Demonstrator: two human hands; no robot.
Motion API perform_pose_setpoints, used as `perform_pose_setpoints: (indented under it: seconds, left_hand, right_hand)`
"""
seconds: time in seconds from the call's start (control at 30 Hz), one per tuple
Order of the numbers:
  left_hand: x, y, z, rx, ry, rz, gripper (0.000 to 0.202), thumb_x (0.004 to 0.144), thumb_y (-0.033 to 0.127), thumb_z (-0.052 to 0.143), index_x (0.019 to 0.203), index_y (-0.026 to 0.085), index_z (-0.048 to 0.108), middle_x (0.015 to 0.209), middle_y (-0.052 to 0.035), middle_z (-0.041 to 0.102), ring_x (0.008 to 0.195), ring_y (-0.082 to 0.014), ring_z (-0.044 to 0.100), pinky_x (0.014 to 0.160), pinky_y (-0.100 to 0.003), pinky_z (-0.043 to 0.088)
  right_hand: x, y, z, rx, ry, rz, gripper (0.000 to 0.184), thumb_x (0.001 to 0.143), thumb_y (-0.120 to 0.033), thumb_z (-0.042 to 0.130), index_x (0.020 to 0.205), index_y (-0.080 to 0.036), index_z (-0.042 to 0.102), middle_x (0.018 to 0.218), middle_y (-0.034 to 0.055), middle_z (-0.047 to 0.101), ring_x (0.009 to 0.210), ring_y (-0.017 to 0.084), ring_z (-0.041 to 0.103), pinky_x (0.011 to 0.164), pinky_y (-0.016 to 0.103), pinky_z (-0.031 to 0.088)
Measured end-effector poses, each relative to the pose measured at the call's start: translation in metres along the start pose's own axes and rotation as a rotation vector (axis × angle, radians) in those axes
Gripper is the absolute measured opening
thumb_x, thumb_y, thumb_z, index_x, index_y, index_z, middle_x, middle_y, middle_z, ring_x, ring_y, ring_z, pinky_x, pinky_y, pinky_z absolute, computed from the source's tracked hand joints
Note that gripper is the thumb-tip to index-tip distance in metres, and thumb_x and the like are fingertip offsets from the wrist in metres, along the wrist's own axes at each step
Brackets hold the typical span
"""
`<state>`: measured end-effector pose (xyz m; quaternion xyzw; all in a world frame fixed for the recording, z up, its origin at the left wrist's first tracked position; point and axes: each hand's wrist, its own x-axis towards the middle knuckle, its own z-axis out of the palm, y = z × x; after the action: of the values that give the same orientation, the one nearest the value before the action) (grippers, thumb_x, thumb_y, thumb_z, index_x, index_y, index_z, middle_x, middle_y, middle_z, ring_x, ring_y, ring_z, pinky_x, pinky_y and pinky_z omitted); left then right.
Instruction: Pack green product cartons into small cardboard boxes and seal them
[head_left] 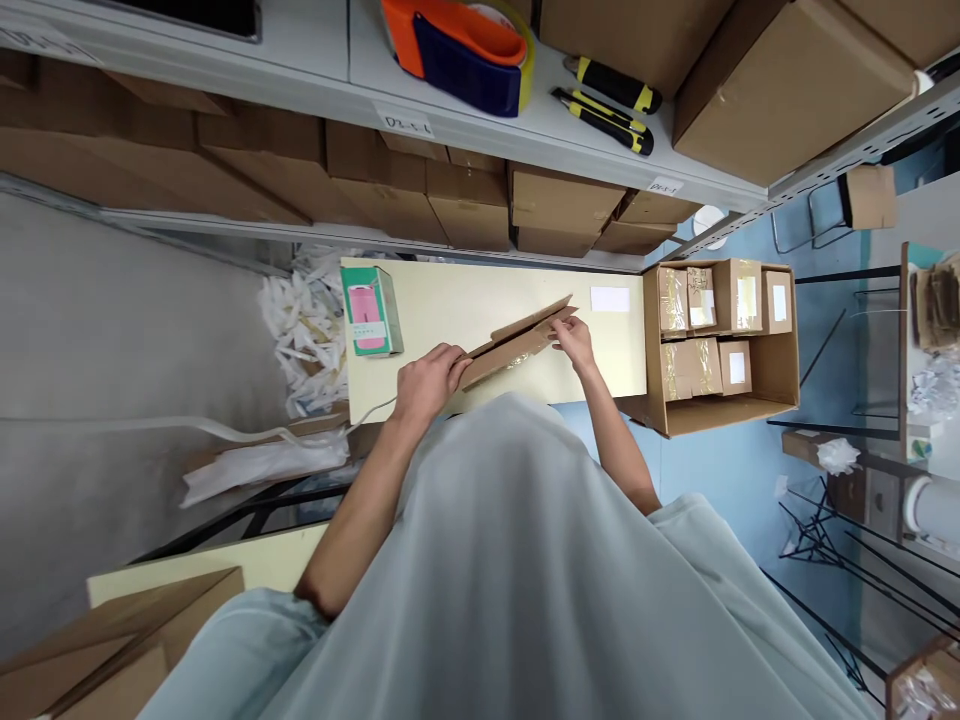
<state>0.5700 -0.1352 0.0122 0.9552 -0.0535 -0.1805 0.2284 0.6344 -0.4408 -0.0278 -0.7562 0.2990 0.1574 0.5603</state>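
Observation:
A brown cardboard box (510, 355), partly flattened with its flaps standing up and clear tape along one side, is held over the pale yellow table (450, 295). My left hand (429, 382) is closed round its left end. At the right end, the fingers of my right hand (573, 340) pinch a flap. Left of the box stands a green and white product box (372, 310) with a pink item pictured on it. A white label (610, 299) lies on the table beyond my right hand.
An open carton (772, 400) with several small taped boxes stands at the table's right end. Overhead, a shelf (465, 120) carries an orange and blue tape dispenser (465, 55) and utility knives (611, 100). Shredded paper (304, 330) is heaped at the left.

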Motion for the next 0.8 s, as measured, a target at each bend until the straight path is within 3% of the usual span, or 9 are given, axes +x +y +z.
perform_pose_setpoints:
  seconds: [0.1, 0.23, 0.37, 0.47, 0.67, 0.8]
  left_hand:
    - [-0.003, -0.002, 0.001, -0.023, 0.051, -0.028, 0.030, 0.117, 0.043, 0.055, 0.117, 0.026, 0.080, 0.125, -0.0126, 0.083, 0.109, -0.0327, 0.077, 0.075, -0.037, 0.044]
    - [-0.003, -0.005, 0.001, -0.039, 0.087, -0.121, 0.028, 0.113, 0.047, 0.060, 0.110, 0.026, 0.080, 0.119, -0.0131, 0.085, 0.110, -0.0352, 0.079, 0.080, -0.038, 0.047]
    - [-0.005, -0.007, 0.002, -0.066, 0.123, -0.256, 0.029, 0.108, 0.049, 0.063, 0.104, 0.025, 0.079, 0.110, -0.0145, 0.085, 0.104, -0.0372, 0.079, 0.082, -0.040, 0.049]
    - [-0.007, -0.009, 0.005, -0.097, 0.184, -0.302, 0.028, 0.105, 0.050, 0.065, 0.100, 0.025, 0.076, 0.100, -0.0145, 0.083, 0.101, -0.0371, 0.078, 0.082, -0.040, 0.050]
    - [0.002, -0.012, -0.001, -0.202, 0.396, -0.411, 0.029, 0.106, 0.052, 0.063, 0.102, 0.025, 0.072, 0.094, -0.0117, 0.079, 0.093, -0.0332, 0.074, 0.084, -0.040, 0.052]
    - [0.006, -0.015, -0.013, -0.198, 0.339, -0.363, 0.029, 0.107, 0.050, 0.062, 0.106, 0.023, 0.074, 0.099, -0.0120, 0.080, 0.096, -0.0333, 0.075, 0.087, -0.040, 0.053]
  right_hand:
    - [0.002, 0.001, 0.007, -0.030, 0.000, 0.034, 0.016, 0.102, -0.038, 0.073, 0.096, -0.024, 0.067, 0.089, 0.0023, 0.083, 0.080, 0.021, 0.084, 0.075, 0.032, 0.069]
    - [-0.012, 0.005, 0.004, -0.183, 0.017, -0.046, 0.020, 0.104, -0.034, 0.069, 0.087, -0.027, 0.061, 0.074, 0.0006, 0.076, 0.083, 0.025, 0.085, 0.081, 0.033, 0.067]
    - [-0.038, 0.000, -0.013, -0.362, 0.010, -0.223, 0.018, 0.103, -0.040, 0.070, 0.090, -0.029, 0.063, 0.078, 0.0027, 0.077, 0.091, 0.029, 0.083, 0.084, 0.035, 0.064]
    - [-0.058, -0.006, -0.023, -0.463, -0.030, -0.256, 0.018, 0.105, -0.039, 0.065, 0.091, -0.028, 0.063, 0.078, 0.0034, 0.076, 0.089, 0.030, 0.080, 0.082, 0.035, 0.059]
    - [-0.096, -0.005, -0.015, -0.679, -0.153, -0.270, 0.021, 0.102, -0.026, 0.067, 0.085, -0.030, 0.056, 0.076, 0.0014, 0.072, 0.082, 0.028, 0.075, 0.079, 0.033, 0.048]
    - [-0.111, -0.002, -0.011, -0.720, -0.120, -0.240, 0.024, 0.105, -0.030, 0.067, 0.084, -0.031, 0.055, 0.076, 0.0026, 0.071, 0.082, 0.031, 0.075, 0.080, 0.035, 0.049]
